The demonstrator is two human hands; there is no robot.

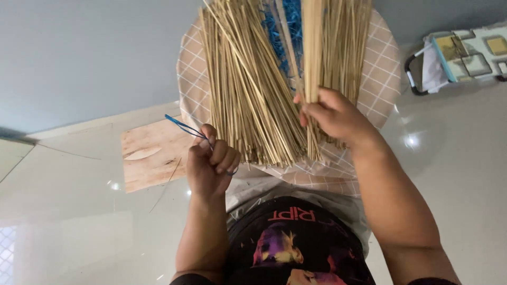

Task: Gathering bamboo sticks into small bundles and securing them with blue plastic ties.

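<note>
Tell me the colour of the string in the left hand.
Blue: the string pinched by the left hand, seen in the head view.

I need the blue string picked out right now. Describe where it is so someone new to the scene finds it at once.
Start at the round checked cushion heaped with pale straw sticks. Drop to its lower left edge, where the left hand is closed in a fist. The blue string is the thin doubled strand running up and left out of that fist over the wooden board; unlike the blue webbing among the sticks, it lies clear of them.
</note>
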